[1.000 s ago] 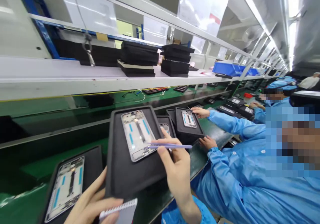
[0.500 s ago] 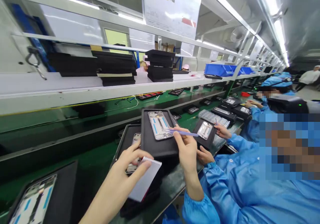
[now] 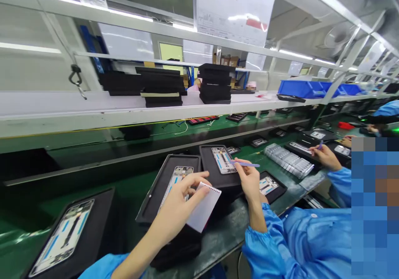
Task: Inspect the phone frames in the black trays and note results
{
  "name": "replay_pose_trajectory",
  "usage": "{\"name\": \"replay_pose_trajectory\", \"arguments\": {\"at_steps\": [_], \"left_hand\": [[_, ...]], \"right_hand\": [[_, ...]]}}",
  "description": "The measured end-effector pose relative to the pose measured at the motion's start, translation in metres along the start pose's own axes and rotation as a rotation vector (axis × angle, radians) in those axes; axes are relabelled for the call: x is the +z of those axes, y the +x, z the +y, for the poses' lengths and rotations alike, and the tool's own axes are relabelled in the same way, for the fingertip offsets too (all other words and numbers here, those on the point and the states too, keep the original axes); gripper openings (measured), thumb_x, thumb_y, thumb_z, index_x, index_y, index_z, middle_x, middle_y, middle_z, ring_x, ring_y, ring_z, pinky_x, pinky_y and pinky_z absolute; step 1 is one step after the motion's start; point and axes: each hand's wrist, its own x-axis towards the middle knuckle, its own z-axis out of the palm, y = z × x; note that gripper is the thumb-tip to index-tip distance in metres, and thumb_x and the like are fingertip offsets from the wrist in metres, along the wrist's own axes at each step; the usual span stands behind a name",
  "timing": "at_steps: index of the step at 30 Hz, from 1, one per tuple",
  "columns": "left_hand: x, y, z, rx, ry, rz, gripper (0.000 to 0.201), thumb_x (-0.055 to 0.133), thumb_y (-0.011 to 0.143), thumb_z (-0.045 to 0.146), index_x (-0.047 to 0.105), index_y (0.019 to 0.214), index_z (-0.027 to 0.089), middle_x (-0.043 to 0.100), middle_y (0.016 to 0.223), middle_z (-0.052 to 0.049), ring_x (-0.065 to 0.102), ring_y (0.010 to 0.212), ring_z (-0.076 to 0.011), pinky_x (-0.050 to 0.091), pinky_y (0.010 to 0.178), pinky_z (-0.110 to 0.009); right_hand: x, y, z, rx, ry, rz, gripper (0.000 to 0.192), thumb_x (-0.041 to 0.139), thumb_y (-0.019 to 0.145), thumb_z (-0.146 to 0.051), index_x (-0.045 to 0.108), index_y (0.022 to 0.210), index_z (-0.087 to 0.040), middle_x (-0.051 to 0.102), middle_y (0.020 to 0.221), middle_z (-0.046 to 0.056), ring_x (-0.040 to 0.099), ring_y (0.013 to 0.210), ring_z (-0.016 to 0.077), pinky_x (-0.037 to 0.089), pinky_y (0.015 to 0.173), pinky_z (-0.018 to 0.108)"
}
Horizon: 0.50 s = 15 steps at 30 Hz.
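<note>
My left hand [image 3: 179, 202] pinches a small white notepad [image 3: 204, 208] with a row of holes along its top edge between thumb and fingers. Under that hand lies a black tray [image 3: 152, 191] with a phone frame [image 3: 181, 177] in it, partly covered by my fingers. Purple tweezers [image 3: 247, 164] are held in my right hand [image 3: 249, 181], their tips over a second phone frame [image 3: 222, 160]. This frame has blue strips and a dark flex cable, and rests in another black tray [image 3: 207, 169] on a stack. Whether the tips touch it, I cannot tell.
A third phone frame [image 3: 65, 233] lies in a tray at lower left. On the right, a co-worker's hand [image 3: 327, 156] holds a tool near a clear plastic tray [image 3: 288, 160]. Overhead, a white shelf [image 3: 124, 112] carries black tray stacks [image 3: 216, 83] and blue bins [image 3: 301, 88].
The view has swung left, so most things appear further right. The second tray now sits clear of the left one, uncovering more of it. The co-worker's hand has moved away from a phone frame.
</note>
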Motion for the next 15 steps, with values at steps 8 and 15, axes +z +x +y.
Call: {"name": "replay_pose_trajectory", "arguments": {"at_steps": [8, 15], "left_hand": [[-0.044, -0.056, -0.002, -0.134, -0.187, 0.091, 0.045, 0.085, 0.091, 0.065, 0.09, 0.106, 0.022, 0.087, 0.09, -0.007, 0.074, 0.072, -0.0203, 0.053, 0.061, -0.024], [-0.061, -0.099, -0.023, 0.007, -0.187, 0.402, 0.024, 0.083, 0.096, 0.046, 0.093, 0.104, 0.025, 0.086, 0.094, -0.005, 0.08, 0.081, -0.0212, 0.064, 0.072, -0.024]], "right_hand": [[0.029, -0.1, -0.068, -0.218, 0.093, -0.025, 0.021, 0.085, 0.102, -0.041, 0.084, 0.109, -0.021, 0.091, 0.104, 0.01, 0.09, 0.087, 0.0265, 0.075, 0.077, 0.036], [0.072, -0.172, -0.091, -0.371, 0.194, -0.433, 0.021, 0.079, 0.103, -0.013, 0.085, 0.117, -0.027, 0.092, 0.103, 0.007, 0.091, 0.09, 0.0275, 0.077, 0.072, 0.036]]}}
